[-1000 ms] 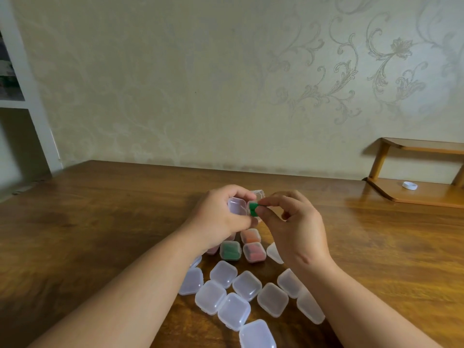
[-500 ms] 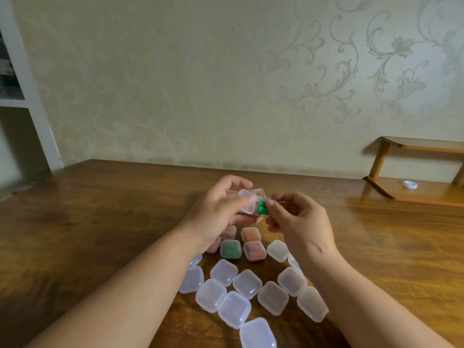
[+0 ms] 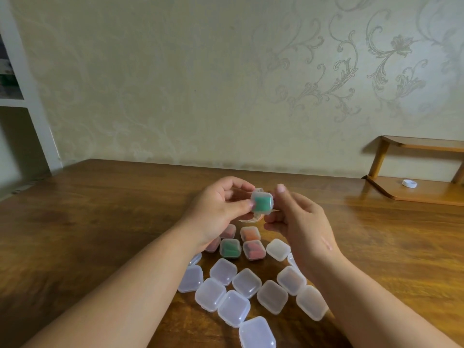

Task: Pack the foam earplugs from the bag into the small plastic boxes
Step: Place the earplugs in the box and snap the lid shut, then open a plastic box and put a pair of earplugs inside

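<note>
- Earplugs [image 3: 260, 204], the green ones, are inside a small box [image 3: 268, 197] that's held up in the air over the far half of the desk [image 3: 100, 222], roughly midway between its left and right edges.
- The left hand [image 3: 221, 207] has the grip on that box: thumb against its left side, a finger curled over the top. The lid looks down, but I can't tell if it's clicked shut.
- The right hand [image 3: 301, 222] sits just beside the box, one fingertip poking up and the other fingers loosely curled lower down. Honestly can't tell whether its grip is on the box or off it.
- So I'd say the step in hand is closing up this one box.
- Under the hands on the desk there's a bunch of filled boxes [image 3: 230, 248], green, red and orange.
- Toward the near edge there's a spread of empty boxes [image 3: 247, 282], lids down.
- A clear plastic bit [image 3: 247, 218] peeks out just below the held box. It could be the bag, but it's too hidden to say.
- Next move, my guess: pinch the lid until it snaps, park the box beside the filled bunch, then pick up an empty one. It'll take a firm squeeze without the slick little box popping out, and some care not to knock the neighbours.
</note>
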A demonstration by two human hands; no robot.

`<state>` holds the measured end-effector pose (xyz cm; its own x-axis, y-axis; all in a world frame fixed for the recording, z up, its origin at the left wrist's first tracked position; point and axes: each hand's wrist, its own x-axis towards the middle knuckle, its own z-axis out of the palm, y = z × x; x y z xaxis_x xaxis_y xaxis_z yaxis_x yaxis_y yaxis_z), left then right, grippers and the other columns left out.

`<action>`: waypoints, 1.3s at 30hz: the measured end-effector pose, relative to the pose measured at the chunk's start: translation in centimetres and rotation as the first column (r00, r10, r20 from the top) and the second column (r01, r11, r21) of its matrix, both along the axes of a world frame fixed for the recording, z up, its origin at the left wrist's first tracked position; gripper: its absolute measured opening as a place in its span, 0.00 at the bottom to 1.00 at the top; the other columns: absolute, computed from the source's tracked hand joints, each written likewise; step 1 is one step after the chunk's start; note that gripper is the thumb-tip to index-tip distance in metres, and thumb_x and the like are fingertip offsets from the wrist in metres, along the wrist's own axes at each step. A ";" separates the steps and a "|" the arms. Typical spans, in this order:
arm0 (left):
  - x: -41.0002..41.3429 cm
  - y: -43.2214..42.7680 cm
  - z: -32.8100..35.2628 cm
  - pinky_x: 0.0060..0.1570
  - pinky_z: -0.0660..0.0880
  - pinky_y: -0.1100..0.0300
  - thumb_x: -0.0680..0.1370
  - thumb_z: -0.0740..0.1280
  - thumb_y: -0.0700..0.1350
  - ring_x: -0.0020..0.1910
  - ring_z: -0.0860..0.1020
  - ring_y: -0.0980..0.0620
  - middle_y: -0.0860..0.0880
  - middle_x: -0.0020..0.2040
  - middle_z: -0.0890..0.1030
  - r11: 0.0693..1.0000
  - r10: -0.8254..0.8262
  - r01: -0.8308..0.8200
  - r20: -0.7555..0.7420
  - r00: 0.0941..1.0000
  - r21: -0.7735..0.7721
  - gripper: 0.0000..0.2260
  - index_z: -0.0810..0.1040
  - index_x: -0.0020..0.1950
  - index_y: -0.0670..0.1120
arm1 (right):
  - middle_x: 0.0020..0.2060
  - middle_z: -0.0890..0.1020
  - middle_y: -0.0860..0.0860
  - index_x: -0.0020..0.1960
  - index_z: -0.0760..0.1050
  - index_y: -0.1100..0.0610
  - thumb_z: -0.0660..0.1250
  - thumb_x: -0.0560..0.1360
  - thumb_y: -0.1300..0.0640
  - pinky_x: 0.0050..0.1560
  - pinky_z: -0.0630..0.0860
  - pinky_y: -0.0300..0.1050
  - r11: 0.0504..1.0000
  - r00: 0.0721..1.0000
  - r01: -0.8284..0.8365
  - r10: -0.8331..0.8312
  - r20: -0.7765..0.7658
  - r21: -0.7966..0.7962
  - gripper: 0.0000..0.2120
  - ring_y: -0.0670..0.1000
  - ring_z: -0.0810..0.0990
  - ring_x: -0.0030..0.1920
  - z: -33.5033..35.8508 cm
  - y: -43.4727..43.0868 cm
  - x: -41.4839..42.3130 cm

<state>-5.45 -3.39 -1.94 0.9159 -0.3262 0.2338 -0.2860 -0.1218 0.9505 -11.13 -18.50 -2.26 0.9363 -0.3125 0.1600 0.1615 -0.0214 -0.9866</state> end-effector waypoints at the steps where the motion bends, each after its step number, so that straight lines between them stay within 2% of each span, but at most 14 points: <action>1: 0.1 0.0 0.0 0.53 0.82 0.47 0.77 0.70 0.36 0.51 0.85 0.52 0.52 0.51 0.85 1.000 -0.007 0.007 0.010 1.000 -0.006 0.11 0.80 0.54 0.52 | 0.38 0.85 0.48 0.49 0.81 0.50 0.68 0.75 0.48 0.39 0.80 0.38 0.997 1.000 0.016 -0.016 -0.004 -0.081 0.07 0.45 0.82 0.36 0.0 0.0 0.0; 4: 0.5 0.1 0.0 0.48 0.82 0.56 0.78 0.70 0.37 0.53 0.83 0.50 0.51 0.51 0.84 0.999 0.033 -0.032 0.033 0.999 -0.040 0.10 0.81 0.53 0.52 | 0.39 0.83 0.46 0.47 0.80 0.51 0.73 0.73 0.54 0.36 0.75 0.38 0.969 0.990 0.137 -0.142 -0.008 -0.204 0.04 0.44 0.80 0.37 0.3 -0.6 0.6; 6: 0.8 0.3 0.0 0.42 0.79 0.60 0.78 0.69 0.38 0.51 0.83 0.49 0.50 0.50 0.84 0.995 0.088 -0.085 0.046 0.995 -0.057 0.09 0.81 0.51 0.52 | 0.40 0.82 0.46 0.46 0.80 0.50 0.73 0.73 0.55 0.36 0.73 0.38 0.960 0.983 0.179 -0.185 -0.007 -0.214 0.03 0.44 0.79 0.38 0.5 -1.2 0.8; 8: 1.0 0.4 0.0 0.40 0.79 0.61 0.78 0.69 0.37 0.49 0.83 0.49 0.49 0.49 0.83 0.989 0.146 -0.143 0.067 0.987 -0.045 0.09 0.81 0.50 0.53 | 0.41 0.82 0.45 0.48 0.80 0.50 0.73 0.73 0.53 0.37 0.73 0.38 0.934 0.980 0.179 -0.196 -0.025 -0.308 0.04 0.44 0.79 0.41 0.2 -2.0 1.1; 10: 1.4 0.6 0.0 0.43 0.81 0.58 0.78 0.68 0.35 0.50 0.83 0.51 0.50 0.49 0.83 0.977 0.214 -0.213 0.071 0.974 -0.027 0.12 0.81 0.49 0.53 | 0.43 0.81 0.44 0.50 0.80 0.48 0.72 0.74 0.51 0.37 0.73 0.37 0.890 0.976 0.165 -0.209 -0.060 -0.425 0.06 0.43 0.78 0.43 -0.4 -2.5 1.4; 14: 2.5 1.2 -0.2 0.52 0.79 0.60 0.77 0.60 0.27 0.52 0.80 0.56 0.55 0.48 0.82 0.905 0.408 -0.417 0.113 0.906 0.077 0.22 0.79 0.47 0.55 | 0.44 0.79 0.41 0.55 0.80 0.47 0.72 0.74 0.49 0.35 0.72 0.36 0.799 0.958 0.129 -0.253 -0.134 -0.587 0.11 0.42 0.77 0.42 -1.1 -3.0 2.0; 17: 3.0 1.7 -0.6 0.48 0.76 0.65 0.78 0.59 0.27 0.52 0.79 0.58 0.57 0.49 0.80 0.854 0.462 -0.489 0.171 0.870 0.178 0.21 0.81 0.55 0.52 | 0.43 0.80 0.44 0.57 0.78 0.48 0.73 0.73 0.48 0.36 0.76 0.38 0.768 0.945 0.100 -0.273 -0.182 -0.632 0.14 0.44 0.78 0.42 -1.0 -3.1 2.1; 22: 3.0 1.9 -0.9 0.43 0.73 0.68 0.78 0.62 0.29 0.54 0.78 0.56 0.54 0.52 0.79 0.803 0.465 -0.522 0.244 0.851 0.288 0.19 0.80 0.60 0.49 | 0.40 0.80 0.45 0.47 0.76 0.48 0.73 0.71 0.45 0.37 0.82 0.43 0.707 0.924 0.049 -0.301 -0.237 -0.706 0.10 0.47 0.80 0.39 -1.3 -3.2 2.2; 25: 2.6 2.0 -0.7 0.43 0.73 0.68 0.77 0.63 0.29 0.54 0.75 0.56 0.54 0.55 0.78 0.784 0.416 -0.506 0.299 0.859 0.359 0.21 0.80 0.61 0.51 | 0.38 0.81 0.45 0.45 0.76 0.46 0.71 0.73 0.44 0.36 0.82 0.42 0.661 0.918 -0.028 -0.279 -0.280 -0.750 0.07 0.45 0.81 0.37 -1.4 -2.9 2.2; 29: 2.7 2.1 -0.7 0.55 0.75 0.62 0.76 0.67 0.31 0.61 0.73 0.54 0.52 0.63 0.76 0.755 0.320 -0.479 0.386 0.865 0.449 0.21 0.79 0.64 0.52 | 0.40 0.81 0.44 0.49 0.79 0.47 0.67 0.77 0.49 0.38 0.79 0.40 0.640 0.950 0.067 -0.276 -0.148 -0.765 0.04 0.43 0.79 0.37 -0.8 -2.7 2.7; 31: 2.9 2.0 -0.9 0.58 0.72 0.60 0.76 0.68 0.34 0.63 0.72 0.53 0.52 0.63 0.76 0.714 0.269 -0.480 0.434 0.860 0.510 0.20 0.78 0.65 0.52 | 0.46 0.82 0.45 0.54 0.80 0.49 0.64 0.79 0.55 0.37 0.74 0.35 0.631 0.970 0.041 -0.211 -0.121 -0.775 0.08 0.42 0.77 0.40 -0.2 -2.4 3.2; 33: 3.1 2.1 -1.1 0.57 0.71 0.61 0.76 0.70 0.38 0.62 0.71 0.52 0.53 0.62 0.78 0.674 0.246 -0.501 0.475 0.845 0.543 0.19 0.79 0.65 0.53 | 0.53 0.82 0.47 0.60 0.79 0.50 0.62 0.80 0.58 0.39 0.71 0.34 0.579 0.980 -0.042 -0.136 -0.147 -0.814 0.12 0.43 0.77 0.45 0.2 -1.9 4.0; 35: 3.2 2.2 -1.2 0.56 0.72 0.59 0.75 0.71 0.40 0.61 0.71 0.52 0.53 0.60 0.78 0.646 0.261 -0.522 0.482 0.836 0.557 0.17 0.79 0.63 0.53 | 0.57 0.81 0.49 0.63 0.78 0.51 0.60 0.80 0.61 0.46 0.73 0.36 0.531 0.980 -0.107 -0.087 -0.180 -0.841 0.15 0.46 0.77 0.49 0.4 -1.2 4.8; 39: 3.5 2.2 -1.5 0.58 0.73 0.57 0.77 0.71 0.44 0.61 0.72 0.51 0.52 0.61 0.77 0.585 0.297 -0.526 0.441 0.847 0.617 0.13 0.81 0.60 0.55 | 0.52 0.81 0.51 0.60 0.79 0.52 0.59 0.78 0.65 0.49 0.78 0.44 0.455 0.964 -0.206 -0.060 -0.260 -0.866 0.16 0.51 0.79 0.49 0.5 -0.1 6.9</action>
<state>-1.99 -1.19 -3.48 0.9298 -0.0954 0.3554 -0.2496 -0.8732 0.4186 -4.24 -18.57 -1.73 0.9939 -0.0559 0.0954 -0.0077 -0.8960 -0.4440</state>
